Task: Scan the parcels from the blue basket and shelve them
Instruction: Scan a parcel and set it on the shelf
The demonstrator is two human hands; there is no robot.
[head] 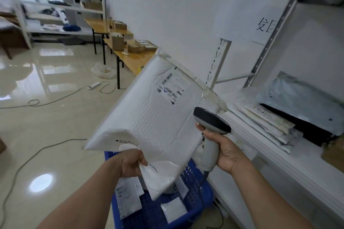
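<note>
The parcel (pixel 149 113), a white padded mailer, is held up over the blue basket (pixel 193 176) by the left hand (pixel 132 161), which pinches its lower edge; a limp white flap hangs below that hand, and I cannot tell whether it is part of the mailer or a second bag. The right hand (pixel 229 152) is wrapped round the handle of the scanner (pixel 210 130), whose head sits at the mailer's right edge, below the label (pixel 171 87). Held from one edge only, the mailer could sag or slip back into the basket. The label carries two barcodes, so the wrong one might be read, and the scanner's cable drops toward the basket, where it could snag. By count: one mailer in hand, one scanner, one basket with at least three small flat packets lying in it. Just to the right, the shelf (pixel 279 156) holds one stack of flat parcels (pixel 270 122) and a blue-grey bag (pixel 297 102). Farther off, two tables (pixel 130 59) carry several cardboard boxes.
</note>
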